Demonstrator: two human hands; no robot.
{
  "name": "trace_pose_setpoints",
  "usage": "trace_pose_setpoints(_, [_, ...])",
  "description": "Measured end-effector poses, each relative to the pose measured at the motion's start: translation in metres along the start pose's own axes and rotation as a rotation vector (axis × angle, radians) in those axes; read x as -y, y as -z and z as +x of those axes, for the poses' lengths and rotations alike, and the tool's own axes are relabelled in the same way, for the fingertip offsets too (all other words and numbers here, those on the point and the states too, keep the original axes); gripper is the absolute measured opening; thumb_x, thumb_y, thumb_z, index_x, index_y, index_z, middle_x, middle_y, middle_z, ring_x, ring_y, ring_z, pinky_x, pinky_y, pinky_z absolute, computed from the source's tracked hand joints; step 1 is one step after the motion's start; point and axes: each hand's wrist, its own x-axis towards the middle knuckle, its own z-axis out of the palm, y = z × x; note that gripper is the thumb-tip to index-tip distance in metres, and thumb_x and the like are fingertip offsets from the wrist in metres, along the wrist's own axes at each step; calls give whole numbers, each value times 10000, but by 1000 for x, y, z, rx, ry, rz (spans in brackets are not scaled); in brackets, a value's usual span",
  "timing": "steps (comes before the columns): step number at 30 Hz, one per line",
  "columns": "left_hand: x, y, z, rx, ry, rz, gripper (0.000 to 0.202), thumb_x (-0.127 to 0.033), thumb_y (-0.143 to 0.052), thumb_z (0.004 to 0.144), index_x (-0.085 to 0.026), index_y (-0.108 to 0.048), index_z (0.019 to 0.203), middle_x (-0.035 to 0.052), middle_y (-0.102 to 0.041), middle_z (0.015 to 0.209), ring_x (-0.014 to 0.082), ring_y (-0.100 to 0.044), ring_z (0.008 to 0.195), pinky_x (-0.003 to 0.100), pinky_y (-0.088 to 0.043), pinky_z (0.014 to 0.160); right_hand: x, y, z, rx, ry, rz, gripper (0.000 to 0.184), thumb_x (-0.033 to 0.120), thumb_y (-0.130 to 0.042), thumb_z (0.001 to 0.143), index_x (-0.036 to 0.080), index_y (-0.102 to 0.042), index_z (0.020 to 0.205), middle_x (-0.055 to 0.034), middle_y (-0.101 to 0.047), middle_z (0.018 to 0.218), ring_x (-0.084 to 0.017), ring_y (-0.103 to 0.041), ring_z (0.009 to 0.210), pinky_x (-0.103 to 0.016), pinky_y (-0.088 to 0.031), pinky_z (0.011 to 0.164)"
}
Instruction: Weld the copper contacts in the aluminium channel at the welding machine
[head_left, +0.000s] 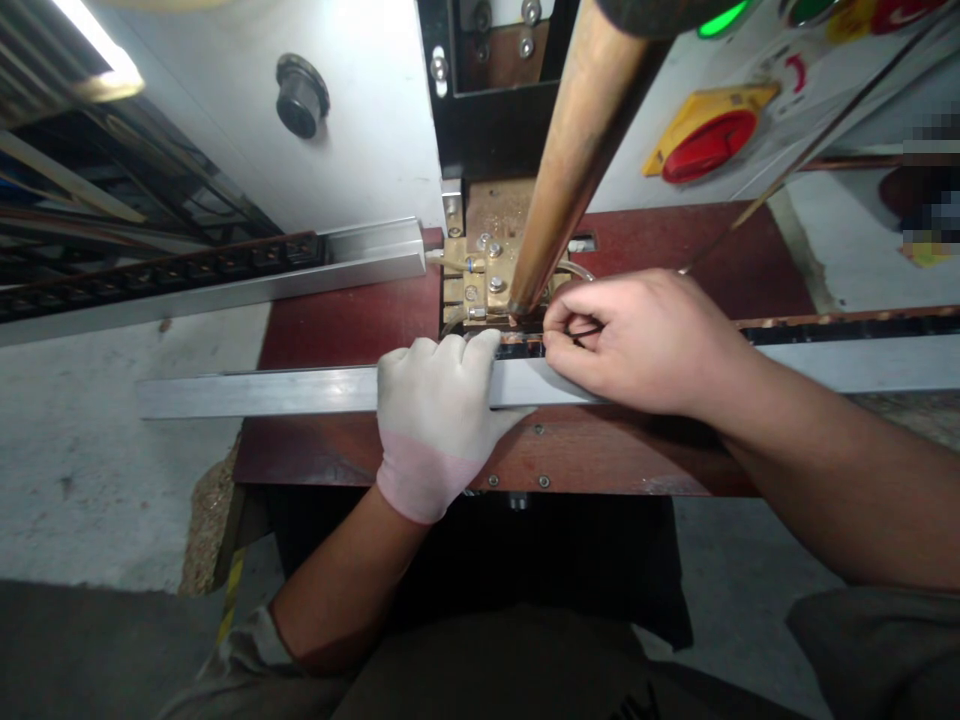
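Observation:
My left hand (439, 415), in a white glove with a pink cuff, is wrapped over a long silver metal bar (262, 393) that lies across the reddish-brown work surface. A dark strip with coppery bits (521, 347) runs along the bar's far side. Bare, my right hand (637, 340) pinches a thin rod (799, 165) that slants down from the upper right; its near end shows by my fingertips. Just beyond the hands, a thick copper-coloured cylinder (570, 150) comes down at a slant to a brass block (495, 265) with bolts.
On the left, a second metal channel (375, 250) carries a dark toothed strip (247, 262). A red rotary switch (709, 145) on a yellow plate sits on the white machine panel at right. A black knob (300, 97) projects from the left panel. Pale boards (90, 460) flank the work surface.

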Motion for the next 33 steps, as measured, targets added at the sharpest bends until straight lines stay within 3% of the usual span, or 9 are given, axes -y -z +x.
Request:
trace_pose_setpoints(6, [5, -5, 5, -38, -23, -11, 767, -940, -909, 880, -275, -859, 1258, 106, -886, 1037, 405, -832, 978, 483, -451, 752, 0, -1, 5, 26, -51, -55, 173, 336, -700, 984, 299, -862, 938, -69, -791, 787, -319, -738, 806, -431, -372, 700])
trace_pose_setpoints(11, [5, -5, 11, -7, -50, -8, 812, -874, -1018, 806, -252, -856, 1302, 99, -901, 1103, 406, -839, 1015, 488, -474, 766, -5, -1, 10, 78, -92, -76, 226, 376, -646, 1013, 296, -849, 952, -101, -823, 839, -346, -743, 818, -450, -406, 711])
trace_pose_setpoints(16, [8, -4, 19, 19, -63, 4, 772, -874, -989, 846, -249, -854, 1279, 111, -901, 1108, 415, -843, 1033, 484, -479, 770, -11, -3, 13, 75, -93, -62, 293, 387, -617, 1040, 303, -897, 1032, -107, -868, 914, -366, -776, 874, -473, -467, 745])
trace_pose_setpoints(22, [11, -6, 25, 24, -59, 15, 871, -973, -925, 829, -225, -839, 1264, 126, -891, 1094, 429, -838, 1030, 499, -486, 778, -14, -4, 19, 72, -118, 5, 290, 372, -682, 1043, 288, -931, 1166, -69, -856, 924, -298, -723, 844, -434, -457, 767])
trace_pose_setpoints(33, [9, -3, 23, 14, -80, 34, 797, -899, -963, 857, -230, -823, 1266, 125, -883, 1111, 427, -832, 1037, 500, -497, 785, -15, -6, 18, 57, -88, -20, 317, 358, -684, 1046, 262, -951, 1188, -98, -889, 964, -326, -778, 883, -429, -448, 750])
